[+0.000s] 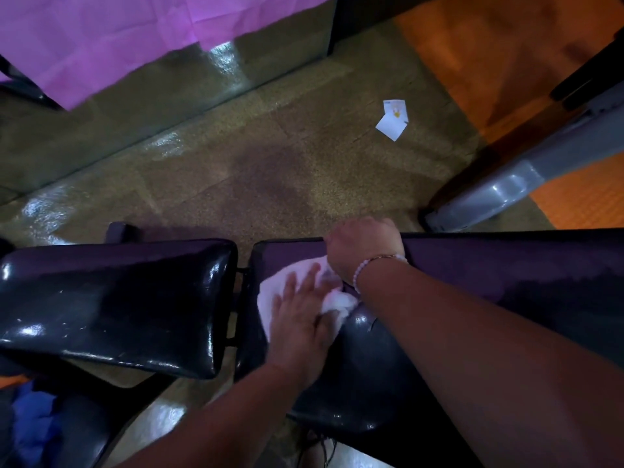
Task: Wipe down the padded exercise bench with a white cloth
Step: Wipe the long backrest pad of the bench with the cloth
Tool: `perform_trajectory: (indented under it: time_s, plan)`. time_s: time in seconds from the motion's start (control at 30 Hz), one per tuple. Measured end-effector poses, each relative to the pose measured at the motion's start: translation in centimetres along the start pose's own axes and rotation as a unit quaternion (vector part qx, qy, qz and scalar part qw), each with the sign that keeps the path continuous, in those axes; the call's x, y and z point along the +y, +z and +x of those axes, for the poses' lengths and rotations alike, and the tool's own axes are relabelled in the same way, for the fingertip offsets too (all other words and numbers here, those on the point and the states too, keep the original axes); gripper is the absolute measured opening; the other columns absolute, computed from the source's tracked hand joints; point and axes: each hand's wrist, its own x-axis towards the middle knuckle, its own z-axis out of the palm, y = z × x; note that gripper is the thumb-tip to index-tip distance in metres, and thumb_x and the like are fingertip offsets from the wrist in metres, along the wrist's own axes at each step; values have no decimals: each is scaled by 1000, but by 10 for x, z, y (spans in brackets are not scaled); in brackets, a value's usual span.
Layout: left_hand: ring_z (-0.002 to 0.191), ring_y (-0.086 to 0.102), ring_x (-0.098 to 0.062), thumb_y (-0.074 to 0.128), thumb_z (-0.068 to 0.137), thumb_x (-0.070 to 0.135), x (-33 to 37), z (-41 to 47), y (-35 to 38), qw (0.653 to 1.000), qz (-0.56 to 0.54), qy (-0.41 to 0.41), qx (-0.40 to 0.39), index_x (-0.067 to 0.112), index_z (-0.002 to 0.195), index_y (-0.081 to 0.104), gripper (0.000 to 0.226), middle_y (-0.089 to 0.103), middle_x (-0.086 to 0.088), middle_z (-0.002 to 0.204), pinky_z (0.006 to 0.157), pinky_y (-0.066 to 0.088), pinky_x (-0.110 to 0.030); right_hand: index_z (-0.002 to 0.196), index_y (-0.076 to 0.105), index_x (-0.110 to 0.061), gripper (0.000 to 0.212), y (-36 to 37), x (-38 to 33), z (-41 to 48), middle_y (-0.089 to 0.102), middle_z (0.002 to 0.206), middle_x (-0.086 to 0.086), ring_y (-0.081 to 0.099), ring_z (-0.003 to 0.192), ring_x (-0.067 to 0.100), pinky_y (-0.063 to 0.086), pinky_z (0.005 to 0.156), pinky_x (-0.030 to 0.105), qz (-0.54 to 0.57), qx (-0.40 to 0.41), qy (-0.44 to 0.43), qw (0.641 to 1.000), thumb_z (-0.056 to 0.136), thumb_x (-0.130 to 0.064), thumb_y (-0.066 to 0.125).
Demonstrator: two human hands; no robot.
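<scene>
Head view, looking down across the padded exercise bench (371, 366), which spans the lower half of the frame and consists of two cushions separated by a narrow gap: a short pad (118, 298) at left and a long pad (506, 265) running off to the right. The upholstery is glossy black with a purple cast along the far side of the long pad, and bright highlights show on both surfaces (fine scuffs are visible on the short pad). The white cloth (280, 285) lies crumpled on the end of the long pad nearest the gap. The left hand (300, 319) lies palm-down on the cloth, fingers straight and spread, pressing it against the pad. The right hand (364, 248), with a beaded bracelet (374, 261) at the wrist, grips the far edge of the long pad just beyond the cloth, fingers curled over that edge. Beyond the bench: a speckled brown floor (270, 157) with white paper cards (393, 119) lying on it, a pink sheet (101, 38) at upper left, an orange mat (506, 62) at upper right, and a grey frame leg (506, 184)
</scene>
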Motion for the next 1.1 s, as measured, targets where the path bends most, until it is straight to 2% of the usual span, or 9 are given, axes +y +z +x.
perform_trajectory:
  time_s: [0.1,0.27,0.47,0.53,0.63,0.73,0.83,0.93,1.1]
  plan:
    - [141,-8,-10,20,79,59,-9,8,1,999,31,21,-18,52,132,18,53,1,27,147,112,-1,-35,124,54,-14,41,-2,1,0,57,125,5,52,114,26,36,85,40,-11,-4,-15,1000,97,-25,26]
    - [130,37,-26,46,85,42,-59,53,-26,991,-53,-109,59,33,128,47,44,40,-4,142,109,27,-49,121,56,-18,40,-2,0,-1,59,123,4,54,112,27,32,76,39,-44,-5,-36,998,95,-18,27]
    - [129,36,-15,45,92,25,-82,26,-24,940,-221,-246,78,25,135,38,43,40,1,140,102,24,-25,117,57,-18,37,0,1,-3,60,116,4,54,107,27,31,72,39,-70,-4,-46,997,94,-15,29]
    - [128,35,-13,45,91,28,-78,3,-20,948,-187,-237,100,26,137,36,47,37,-5,144,104,23,-25,116,58,-19,37,-1,1,-2,60,116,4,54,107,27,33,73,39,-67,4,-46,997,93,-15,29]
    - [134,31,-26,37,81,52,-59,-32,-5,984,-68,-139,85,38,133,39,53,37,-8,146,110,25,-46,118,57,-20,38,0,0,-2,60,120,3,53,111,27,36,78,40,-55,8,-44,997,94,-16,29]
    - [144,-6,-20,21,81,67,-3,-39,9,999,29,-19,-4,57,132,14,53,10,16,153,113,0,-43,120,57,-23,39,0,0,-1,59,124,2,52,115,26,36,82,40,-49,12,-39,998,94,-17,29]
    - [138,-21,-10,8,77,75,14,-15,9,996,75,22,-45,57,133,12,59,-4,25,148,111,-8,-43,119,57,-22,35,0,0,0,60,121,2,54,111,26,34,75,39,-69,4,-36,997,93,-18,34]
    - [137,-19,-8,17,78,65,-11,8,-6,994,79,9,-70,60,131,13,53,-2,23,148,113,-4,-47,120,56,-19,35,0,-4,2,60,122,3,55,111,28,32,74,38,-75,3,-34,997,93,-18,33]
    - [143,-7,-22,25,78,57,-37,12,-21,989,24,-135,-55,48,137,19,61,2,10,157,112,5,-46,119,57,-20,37,-1,-2,-4,59,123,4,56,111,29,34,74,40,-74,1,-47,996,93,-13,32]
